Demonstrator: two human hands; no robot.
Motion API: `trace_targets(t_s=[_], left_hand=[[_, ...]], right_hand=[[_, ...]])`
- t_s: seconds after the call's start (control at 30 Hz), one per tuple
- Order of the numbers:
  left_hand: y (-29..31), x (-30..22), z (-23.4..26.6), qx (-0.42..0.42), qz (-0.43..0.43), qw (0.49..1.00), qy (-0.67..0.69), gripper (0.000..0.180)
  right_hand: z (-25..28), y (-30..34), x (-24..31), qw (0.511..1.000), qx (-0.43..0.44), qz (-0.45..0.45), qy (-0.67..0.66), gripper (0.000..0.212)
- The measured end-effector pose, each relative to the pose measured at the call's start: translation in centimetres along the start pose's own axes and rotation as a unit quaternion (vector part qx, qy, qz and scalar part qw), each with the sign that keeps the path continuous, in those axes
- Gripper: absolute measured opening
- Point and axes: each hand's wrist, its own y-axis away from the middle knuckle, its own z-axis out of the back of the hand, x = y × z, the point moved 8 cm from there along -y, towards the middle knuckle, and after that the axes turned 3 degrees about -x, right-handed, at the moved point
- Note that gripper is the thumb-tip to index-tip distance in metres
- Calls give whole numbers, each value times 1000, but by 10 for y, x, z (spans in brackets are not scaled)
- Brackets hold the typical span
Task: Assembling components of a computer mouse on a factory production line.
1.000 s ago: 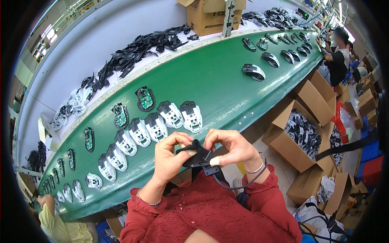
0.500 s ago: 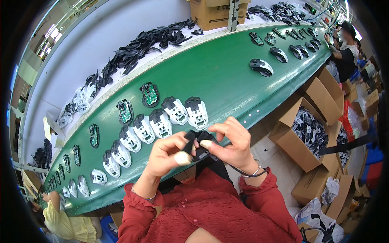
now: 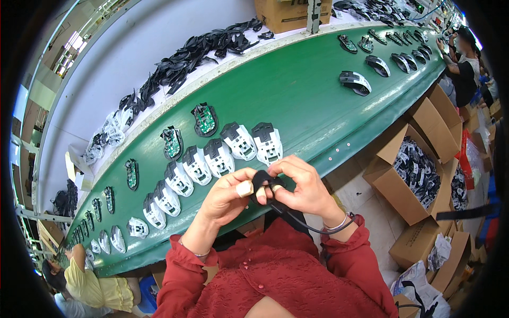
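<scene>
In front of my chest I hold a soft black strap-like piece (image 3: pixel 259 178) with both hands, just off the near edge of the green belt. My left hand (image 3: pixel 227 194) is closed on its left side. The fingers of my right hand (image 3: pixel 304 186) pinch its other side. Pale covers sit on some fingertips. From the piece a thin black cable (image 3: pixel 299 221) runs toward my right wrist; its exact join is hidden by the fingers. Beyond my hands, several white-and-black mouse shells (image 3: pixel 218 157) stand in a slanting row.
Mouse bases with green circuit boards (image 3: pixel 204 120) lie farther over on the belt (image 3: pixel 297 95). Black plastic parts (image 3: pixel 180 66) are heaped on the ledge behind. Open cartons (image 3: pixel 400 199) of parts stand at right. One person (image 3: pixel 101 281) sits at left, another (image 3: pixel 466 69) works far right.
The black piece has turned in my fingers, and the cable now shows below it. My hands remain closed on it. The whole view has shifted slightly, moving the belt's contents to the right.
</scene>
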Motion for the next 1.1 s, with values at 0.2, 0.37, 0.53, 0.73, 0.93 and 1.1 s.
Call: trace_targets(t_s=[0.2, 0.37, 0.53, 0.73, 0.93, 1.1], left_hand=[[-5, -3, -4, -53, 60, 997, 4, 20], [-3, 4, -2, -36, 44, 998, 27, 24], [-4, -19, -13, 18, 6, 987, 159, 52], [39, 2, 23, -188, -119, 973, 60, 30], [82, 49, 33, -251, -24, 962, 108, 17], [89, -3, 15, -257, -173, 941, -133, 28]], right_hand=[[4, 3, -26, 976, -86, -160, -116, 19], [9, 10, -58, 909, -138, -248, -306, 21], [-30, 9, -52, 825, -67, -304, -471, 19], [-23, 26, -60, 754, -106, -338, -553, 21], [-44, 18, -46, 727, -86, -320, -602, 24], [-62, 25, -46, 704, -43, -319, -633, 34]])
